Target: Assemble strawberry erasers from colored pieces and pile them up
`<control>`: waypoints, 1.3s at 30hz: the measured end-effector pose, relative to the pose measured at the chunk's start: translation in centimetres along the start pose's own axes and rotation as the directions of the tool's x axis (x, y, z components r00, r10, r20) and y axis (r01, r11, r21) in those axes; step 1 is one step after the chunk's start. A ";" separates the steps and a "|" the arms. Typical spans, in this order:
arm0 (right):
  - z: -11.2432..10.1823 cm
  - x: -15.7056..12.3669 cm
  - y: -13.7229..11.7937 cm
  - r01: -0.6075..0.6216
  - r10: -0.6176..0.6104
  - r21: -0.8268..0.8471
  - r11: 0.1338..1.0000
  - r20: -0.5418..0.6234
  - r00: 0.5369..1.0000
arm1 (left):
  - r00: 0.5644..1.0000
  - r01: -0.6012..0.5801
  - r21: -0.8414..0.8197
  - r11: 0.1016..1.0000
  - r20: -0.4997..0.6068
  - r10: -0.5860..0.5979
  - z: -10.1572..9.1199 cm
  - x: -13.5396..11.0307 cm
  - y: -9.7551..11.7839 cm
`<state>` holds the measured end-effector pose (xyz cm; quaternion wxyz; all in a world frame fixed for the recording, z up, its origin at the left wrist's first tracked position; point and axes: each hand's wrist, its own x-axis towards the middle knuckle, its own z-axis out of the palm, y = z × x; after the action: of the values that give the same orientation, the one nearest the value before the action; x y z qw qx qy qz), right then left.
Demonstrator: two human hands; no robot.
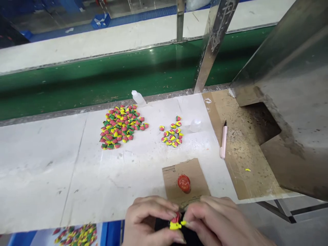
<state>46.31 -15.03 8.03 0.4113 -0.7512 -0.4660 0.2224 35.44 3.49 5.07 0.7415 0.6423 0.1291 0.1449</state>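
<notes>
Between thumb and fingers, my left hand [152, 220] pinches a small red and yellow figure [175, 222] near the bottom of the head view. My right hand [212, 218] is closed on a tiny yellow piece [183, 223], which meets or nearly meets the figure's side. Just beyond the hands lies a cardboard square [170, 184] carrying a round red blob [183, 183] with a wet shine. Farther off, a small group of red, yellow and green figures [172, 135] is spread on the white table [128, 181]. A larger pile of the same figures [120, 126] lies to its left.
A white squeeze bottle [138, 98] stands behind the pile. A pink pen-like tool [223, 140] and a yellow scrap [247, 169] lie on brown cardboard [238, 136] at right. A blue bin [111, 234] with more figures sits below the table edge. A metal post [215, 44] rises behind.
</notes>
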 end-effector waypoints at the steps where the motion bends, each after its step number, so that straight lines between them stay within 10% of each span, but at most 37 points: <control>1: 0.2 0.1 0.1 0.012 -0.012 -0.015 1.000 -0.005 1.000 | 1.000 -0.020 0.027 0.999 0.001 0.020 0.0 0.2 0.2; 10: 1.1 0.3 0.1 0.084 -0.101 -0.258 0.963 -0.053 0.993 | 0.994 -0.106 0.166 0.980 -0.019 0.110 0.0 0.0 0.3; 39: 0.4 0.2 0.5 0.087 -0.077 -0.236 0.968 0.055 0.996 | 0.996 -0.088 0.191 0.978 0.001 0.090 0.2 0.0 0.1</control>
<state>46.38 -14.83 7.42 0.3165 -0.7699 -0.5291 0.1647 35.45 3.35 5.22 0.6686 0.7152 0.1164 0.1673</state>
